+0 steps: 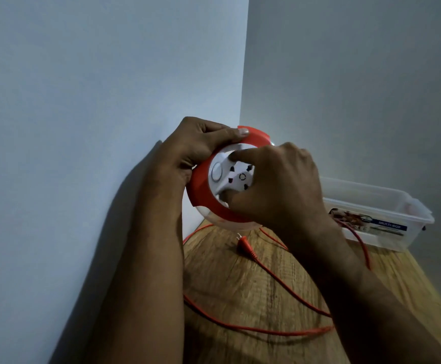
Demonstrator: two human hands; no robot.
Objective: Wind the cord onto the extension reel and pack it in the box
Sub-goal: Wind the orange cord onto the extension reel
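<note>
Right in the middle of the frame, both bare hands hold up a round extension reel with an orange-red rim and a white socket hub (pixel 215 190), lifted clear of the wood-grain surface (pixel 240 290) in the lower right. The left hand (pixel 195 148) comes in from the lower left and wraps the reel's upper left edge, its grip pressed onto the rim with the thumb lying flat along the top of the orange ring. The right hand (pixel 279 185) reaches in from the lower right and covers the right half of the hub; its forefinger presses on the white face near the top and the thumb pushes in at the bottom, so the grip is pinching the hub between them. A white oval button and dark socket holes show between the two hands. Below the reel, the thin orange cord (pixel 261 329) lies loose over the surface in wide loops, one running along the bottom of the frame, another climbing toward the right. The orange two-pin plug (pixel 244 246) rests on the wood just under the reel, pins pointing up the frame. At the right edge sits a clear rectangular plastic box with a printed label (pixel 379 219), open on top, well apart from the reel, with a strand of cord passing in front of it. Pale walls meet in a corner behind the hands.
</note>
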